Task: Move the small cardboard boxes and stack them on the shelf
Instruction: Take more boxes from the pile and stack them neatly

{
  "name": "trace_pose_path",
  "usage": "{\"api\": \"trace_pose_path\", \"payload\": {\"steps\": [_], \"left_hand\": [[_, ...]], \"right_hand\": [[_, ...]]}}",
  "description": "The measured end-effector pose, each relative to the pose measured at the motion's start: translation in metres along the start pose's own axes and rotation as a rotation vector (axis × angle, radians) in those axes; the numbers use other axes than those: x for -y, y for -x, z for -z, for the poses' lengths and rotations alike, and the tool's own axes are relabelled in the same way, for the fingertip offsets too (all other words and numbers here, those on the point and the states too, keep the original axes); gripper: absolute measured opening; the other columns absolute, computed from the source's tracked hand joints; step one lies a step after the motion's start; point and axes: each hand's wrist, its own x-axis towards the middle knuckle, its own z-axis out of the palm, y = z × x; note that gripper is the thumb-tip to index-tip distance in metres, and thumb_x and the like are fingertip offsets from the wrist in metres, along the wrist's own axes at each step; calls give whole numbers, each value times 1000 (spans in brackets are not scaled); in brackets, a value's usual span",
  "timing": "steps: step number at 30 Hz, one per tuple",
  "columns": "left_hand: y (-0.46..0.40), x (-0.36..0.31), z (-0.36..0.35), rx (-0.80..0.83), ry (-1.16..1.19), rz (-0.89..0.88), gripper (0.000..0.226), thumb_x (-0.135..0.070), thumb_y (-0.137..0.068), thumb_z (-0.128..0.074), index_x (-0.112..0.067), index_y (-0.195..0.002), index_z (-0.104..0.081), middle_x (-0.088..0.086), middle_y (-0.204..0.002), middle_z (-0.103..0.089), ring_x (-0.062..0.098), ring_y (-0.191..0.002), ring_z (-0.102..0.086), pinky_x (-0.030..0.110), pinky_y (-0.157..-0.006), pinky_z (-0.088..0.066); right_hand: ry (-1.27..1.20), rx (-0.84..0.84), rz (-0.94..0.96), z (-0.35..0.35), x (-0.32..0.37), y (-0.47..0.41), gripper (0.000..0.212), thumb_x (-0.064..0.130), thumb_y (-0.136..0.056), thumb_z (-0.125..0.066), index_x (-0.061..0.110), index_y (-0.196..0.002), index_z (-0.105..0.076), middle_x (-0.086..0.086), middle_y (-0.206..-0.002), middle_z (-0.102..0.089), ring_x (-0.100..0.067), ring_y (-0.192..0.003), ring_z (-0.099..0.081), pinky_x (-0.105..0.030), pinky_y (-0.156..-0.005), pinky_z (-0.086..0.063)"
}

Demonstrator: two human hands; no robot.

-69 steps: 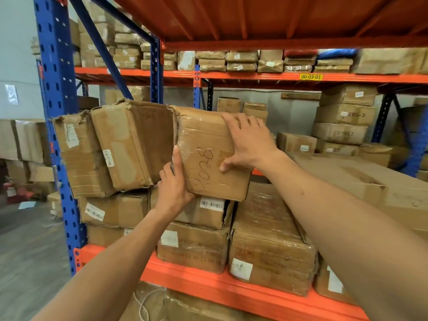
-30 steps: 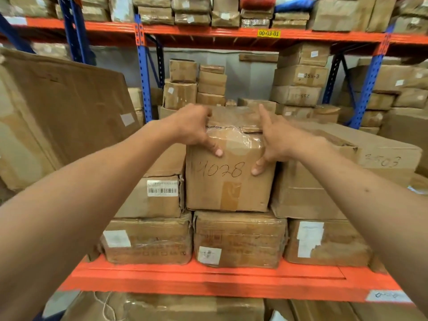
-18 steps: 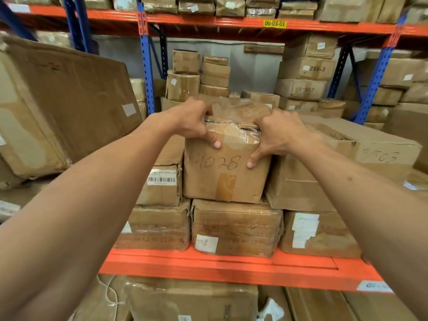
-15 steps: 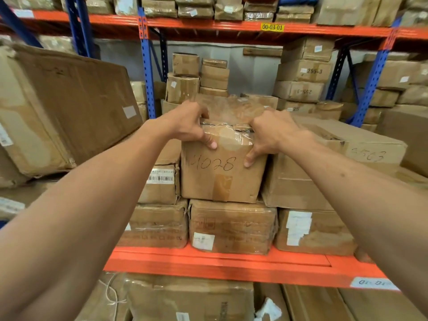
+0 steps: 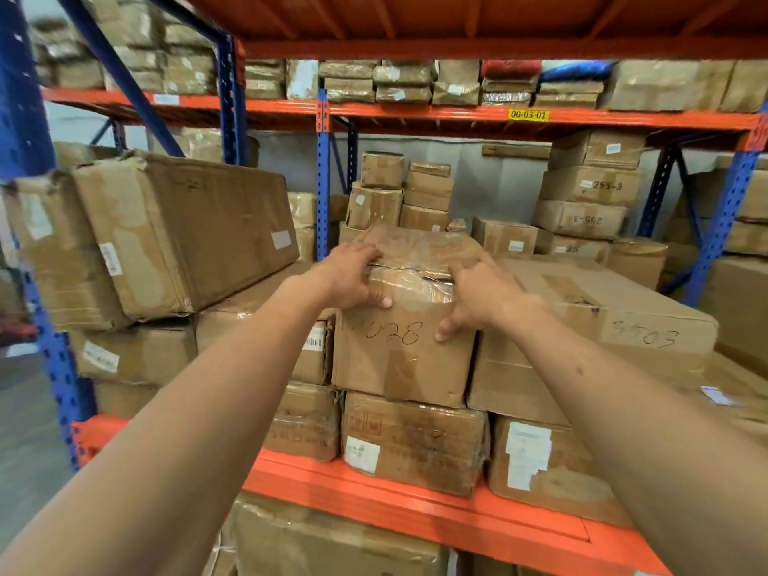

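Observation:
A small cardboard box marked 1028 (image 5: 401, 355), taped and wrapped in plastic film, stands upright on a lower box (image 5: 415, 440) on the orange shelf (image 5: 415, 498). My left hand (image 5: 353, 276) grips its top left edge, fingers curled over the front. My right hand (image 5: 478, 299) holds its top right edge, fingers spread down the front face. A larger box marked 3503 (image 5: 602, 338) touches it on the right, and a barcoded box (image 5: 313, 351) sits against its left side.
Large battered boxes (image 5: 174, 234) lean at the left by the blue upright (image 5: 25, 160). Stacks of small boxes (image 5: 399, 193) stand behind, more marked 255-3 (image 5: 590, 189) at the back right. The upper orange beam (image 5: 415, 112) carries packages.
The box 1028 went from tilted at the left stack to standing upright between its neighbours. Over the last second both hands stay on its top edge; the view has shifted right.

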Motion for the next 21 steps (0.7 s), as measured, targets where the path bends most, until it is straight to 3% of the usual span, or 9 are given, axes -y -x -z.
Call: {"api": "trace_pose_path", "payload": {"steps": [3,6,8,10,14,17,21], "left_hand": [[32,3,-8,55,64,3,116,-42,-73,-83,-36,-158,-4,-15,-165,4,22,-151,-7,54,-121,-16],[62,22,3,77,168,-13,115,-35,-78,-82,-44,-156,3,-19,-164,10,17,-151,-9,49,-123,-13],[77,37,20,-47,159,50,112,-38,-80,-80,-44,-156,3,-6,-166,9,22,-152,-8,51,-123,-8],[91,53,36,-201,127,232,113,-43,-82,-77,-34,-158,7,12,-166,6,33,-152,-5,53,-122,-9],[110,102,56,-458,196,635,133,-66,-73,-74,-15,-155,17,27,-162,-8,44,-148,-15,57,-119,-19],[123,142,71,-464,270,782,146,-76,-62,-75,-7,-154,16,31,-160,-12,46,-147,-16,58,-117,-23],[135,188,79,-392,287,839,151,-77,-60,-75,-3,-153,17,32,-159,-6,46,-147,-15,55,-118,-23]], "right_hand": [[26,7,81,-6,-8,5,127,77,-62,-73,20,-158,-12,-8,-164,-19,-30,-151,-11,-56,-121,-13],[31,120,116,9,-16,3,129,91,-61,-57,27,-160,-4,-5,-168,-7,-30,-153,-2,-58,-121,3],[3,152,117,34,-14,-2,135,101,-51,-46,32,-159,-6,-4,-168,-6,-30,-154,-3,-58,-122,2],[-17,93,121,59,-2,-12,139,106,-44,-40,35,-159,-8,-6,-168,-9,-32,-153,-7,-57,-122,-5],[-40,7,214,99,53,-36,131,103,-50,-47,40,-157,-6,-9,-167,-9,-37,-152,-11,-59,-121,-13],[-19,-27,318,117,119,-57,117,90,-66,-57,38,-158,-6,-6,-168,-4,-32,-153,-5,-56,-122,-14],[29,-147,462,124,222,-93,113,79,-69,-67,39,-157,-9,-5,-168,-2,-34,-153,-3,-55,-122,-14]]}}
